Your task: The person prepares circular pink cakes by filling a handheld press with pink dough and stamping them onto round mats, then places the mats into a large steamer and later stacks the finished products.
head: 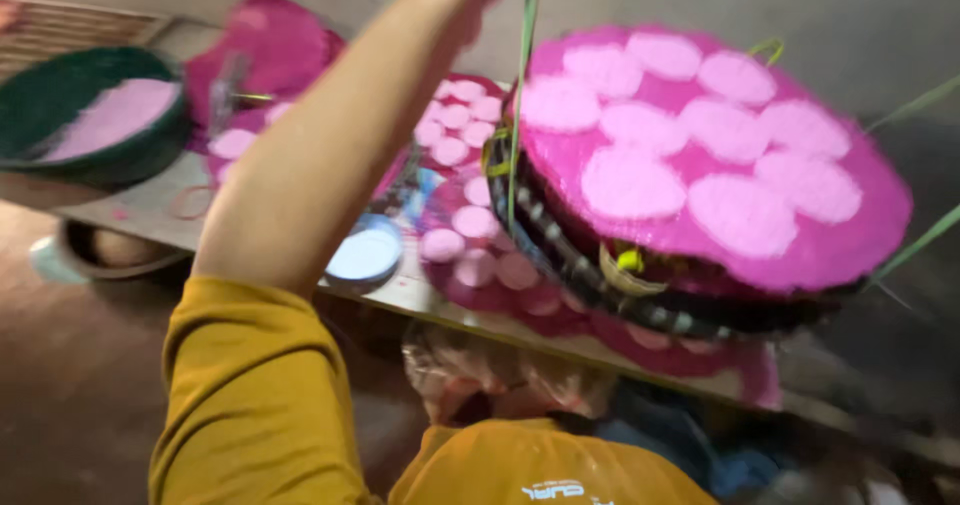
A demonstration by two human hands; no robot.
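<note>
Mustard sleeve [250, 395] near green basin [60, 90] holding pink powder [115, 115].

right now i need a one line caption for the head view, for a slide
A raised arm in a mustard sleeve beside a hanging round tray of pale pink discs, more discs on the bench behind.

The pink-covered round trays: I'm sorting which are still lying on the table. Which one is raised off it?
The big tray at right, carrying large pale pink discs. It tilts above the table beside green strings; the others lie flat behind it.
</note>
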